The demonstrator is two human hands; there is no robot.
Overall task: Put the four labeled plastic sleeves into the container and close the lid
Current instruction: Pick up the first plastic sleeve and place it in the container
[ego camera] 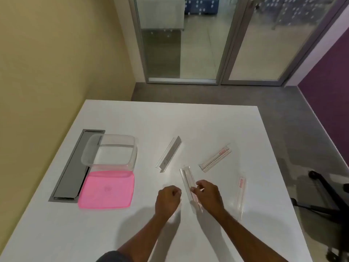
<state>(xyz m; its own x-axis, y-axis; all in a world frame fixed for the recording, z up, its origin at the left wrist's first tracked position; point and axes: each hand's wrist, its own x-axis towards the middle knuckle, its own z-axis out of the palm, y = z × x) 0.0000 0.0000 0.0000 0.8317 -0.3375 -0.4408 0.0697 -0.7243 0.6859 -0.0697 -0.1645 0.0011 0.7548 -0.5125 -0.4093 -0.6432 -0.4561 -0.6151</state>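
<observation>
The right hand point(208, 195) curls its fingers around the near part of one clear plastic sleeve point(187, 179), thumb and fingertips pinching it while its far end points away from the hand across the white table point(188, 120). The left hand point(168, 200) hovers just beside it, to the left, closed in a loose fist and holding nothing that can be seen. Beyond the left hand, further from the person, lies a second sleeve point(168, 154), set at a slant. Beyond the right hand and a little to its right lies a third sleeve point(215, 157) with a red label near its far end. To the right of the right hand, apart from it, a fourth sleeve point(240, 195) lies lengthwise, its red label at the far end. Well to the left of the left hand stands the clear container point(88, 154), open, none of the sleeves in it, and the pink lid point(106, 190) lies flat on the table just on the container's near side. A grey cable hatch point(73, 167) in the table runs along their left edges.
</observation>
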